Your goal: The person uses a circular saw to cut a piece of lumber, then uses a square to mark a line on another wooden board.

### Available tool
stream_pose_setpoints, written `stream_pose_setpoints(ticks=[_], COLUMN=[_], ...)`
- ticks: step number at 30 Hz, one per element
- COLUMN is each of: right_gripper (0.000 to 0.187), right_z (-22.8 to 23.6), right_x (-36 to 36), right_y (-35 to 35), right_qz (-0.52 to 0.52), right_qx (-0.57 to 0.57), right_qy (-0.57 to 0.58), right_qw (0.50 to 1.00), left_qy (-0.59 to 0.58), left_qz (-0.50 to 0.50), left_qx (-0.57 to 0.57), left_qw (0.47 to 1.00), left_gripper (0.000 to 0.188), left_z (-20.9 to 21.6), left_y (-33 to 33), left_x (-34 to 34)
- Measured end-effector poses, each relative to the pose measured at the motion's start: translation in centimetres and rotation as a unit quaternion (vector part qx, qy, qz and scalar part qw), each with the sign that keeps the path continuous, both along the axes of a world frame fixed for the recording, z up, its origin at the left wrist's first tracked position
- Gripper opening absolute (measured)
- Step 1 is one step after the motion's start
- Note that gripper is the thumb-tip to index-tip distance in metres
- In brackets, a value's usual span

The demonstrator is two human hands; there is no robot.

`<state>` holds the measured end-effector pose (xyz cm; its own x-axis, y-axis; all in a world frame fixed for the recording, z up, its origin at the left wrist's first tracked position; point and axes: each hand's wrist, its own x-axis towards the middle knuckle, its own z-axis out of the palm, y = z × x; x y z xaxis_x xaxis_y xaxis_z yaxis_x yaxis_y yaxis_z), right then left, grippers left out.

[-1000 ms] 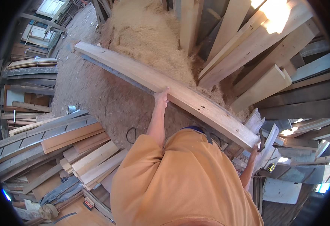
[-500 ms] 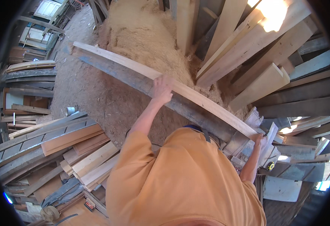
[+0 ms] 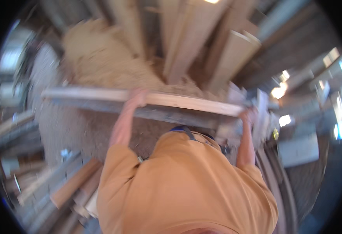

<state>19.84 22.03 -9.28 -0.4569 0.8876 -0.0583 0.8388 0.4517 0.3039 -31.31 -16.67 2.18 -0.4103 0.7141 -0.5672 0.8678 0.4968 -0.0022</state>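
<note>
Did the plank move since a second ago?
Yes: the plank moved toward the far side of the grey beam below, which shows more now.

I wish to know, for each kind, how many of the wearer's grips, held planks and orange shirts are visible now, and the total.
Left grip and right grip: 2
Held plank: 1
Orange shirt: 1
Total: 4

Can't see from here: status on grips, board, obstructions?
Left grip on board, midway. Right grip at its right end. Details blurred. Possible obstruction: pale wood by that end.
</note>
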Motion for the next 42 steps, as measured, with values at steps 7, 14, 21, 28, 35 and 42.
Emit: stream_pose_setpoints(ticks=[7,14,21,28,35,42], right_gripper=[0.031,0.023,0.019,0.016,0.021,0.026], right_z=[5.5,10.0,11.0,11.2,10.2,12.4], right_x=[1.0,7.6,12.3,14.8,15.4,14.5], right_y=[-1.0,-6.8,-9.6,-9.6,-7.5,-6.0], right_qz=[-0.267,-0.323,-0.357,-0.371,-0.33,-0.319], right_qx=[0.002,-0.021,-0.026,-0.067,-0.097,-0.084], right_qy=[0.587,0.782,0.78,0.778,0.798,0.722], right_qw=[0.764,0.533,0.513,0.503,0.495,0.608], left_qy=[-0.021,-0.203,-0.254,-0.214,-0.154,-0.262], left_qz=[-0.037,-0.257,-0.198,-0.107,-0.056,-0.093], left_qx=[-0.115,0.162,0.216,0.118,0.268,0.32], left_qw=[0.992,0.931,0.922,0.964,0.949,0.906], left_gripper=[0.077,0.096,0.082,0.054,0.039,0.03], left_z=[3.9,-0.6,-1.7,-1.5,-4.8,-3.2], left_y=[5.3,17.4,32.2,39.1,39.5,38.7], left_x=[2.9,15.7,33.8,41.7,40.4,41.0])
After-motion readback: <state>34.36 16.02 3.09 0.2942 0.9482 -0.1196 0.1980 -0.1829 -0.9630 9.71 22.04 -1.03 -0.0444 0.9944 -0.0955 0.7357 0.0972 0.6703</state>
